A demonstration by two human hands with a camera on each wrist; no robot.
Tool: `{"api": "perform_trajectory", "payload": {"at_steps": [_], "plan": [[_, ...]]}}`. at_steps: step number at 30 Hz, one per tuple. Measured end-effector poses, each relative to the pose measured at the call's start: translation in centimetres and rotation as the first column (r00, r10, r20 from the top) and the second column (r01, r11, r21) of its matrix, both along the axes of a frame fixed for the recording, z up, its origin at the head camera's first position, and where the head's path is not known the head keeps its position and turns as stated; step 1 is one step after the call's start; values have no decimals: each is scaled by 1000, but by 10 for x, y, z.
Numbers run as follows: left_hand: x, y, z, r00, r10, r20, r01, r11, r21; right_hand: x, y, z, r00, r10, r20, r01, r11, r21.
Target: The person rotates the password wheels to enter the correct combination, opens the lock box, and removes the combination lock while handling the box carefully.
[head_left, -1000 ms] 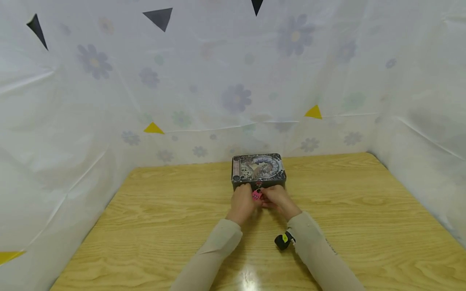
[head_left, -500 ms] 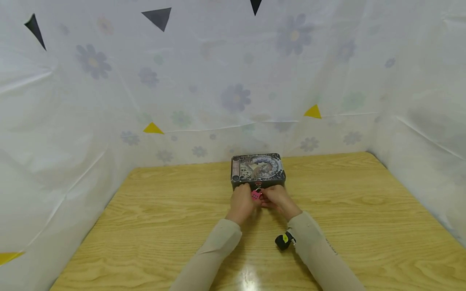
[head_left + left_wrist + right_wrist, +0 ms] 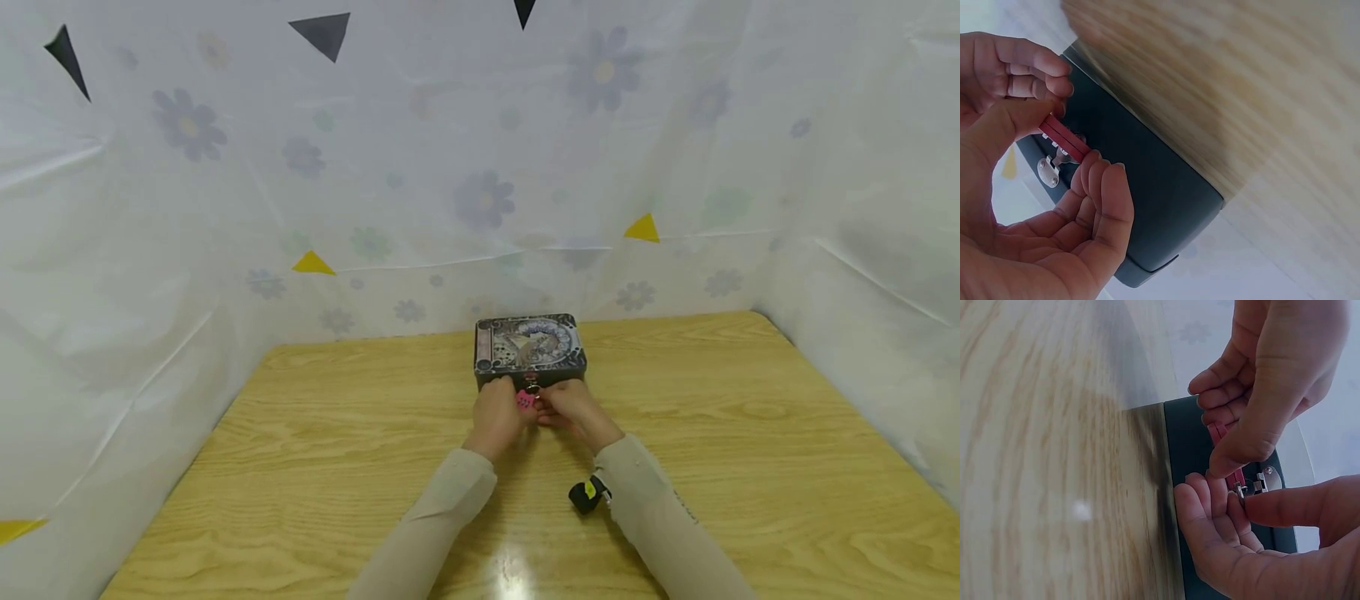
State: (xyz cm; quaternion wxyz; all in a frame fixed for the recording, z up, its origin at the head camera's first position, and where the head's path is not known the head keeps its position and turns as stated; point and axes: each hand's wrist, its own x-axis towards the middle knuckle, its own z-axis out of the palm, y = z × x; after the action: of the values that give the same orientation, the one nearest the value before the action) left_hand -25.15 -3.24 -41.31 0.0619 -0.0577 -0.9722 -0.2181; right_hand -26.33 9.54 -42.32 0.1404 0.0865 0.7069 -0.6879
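Note:
A small pink-red combination padlock (image 3: 526,401) is held in front of a dark box (image 3: 531,343) with a patterned lid, which looks shut. My left hand (image 3: 495,417) pinches the padlock's body between thumb and fingers. From the other side, my right hand (image 3: 573,407) grips its metal shackle (image 3: 1239,495) between thumb and forefinger. Number wheels show along the padlock's edge in the left wrist view. Right by the shackle is the box's silver latch (image 3: 1270,479). Whether the shackle passes through the latch, I cannot tell, since the fingers hide part of it.
The box stands near the back edge of a wood-grain table (image 3: 360,433). White flowered sheeting (image 3: 420,192) hangs behind and at both sides. A black object with a yellow mark (image 3: 587,495) is at the right sleeve, with its strap partly hidden.
Both hands keep their grip and place on the padlock. The padlock and its shackle appear to tilt slightly; the head view shifts a little.

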Motion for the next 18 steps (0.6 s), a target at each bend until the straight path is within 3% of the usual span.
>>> {"api": "perform_trajectory", "payload": {"at_steps": [18], "plan": [[-3,3,2,999,27,43,-28,1000,6,3,4,2,1000,5,2,-5,1000,24]]}}
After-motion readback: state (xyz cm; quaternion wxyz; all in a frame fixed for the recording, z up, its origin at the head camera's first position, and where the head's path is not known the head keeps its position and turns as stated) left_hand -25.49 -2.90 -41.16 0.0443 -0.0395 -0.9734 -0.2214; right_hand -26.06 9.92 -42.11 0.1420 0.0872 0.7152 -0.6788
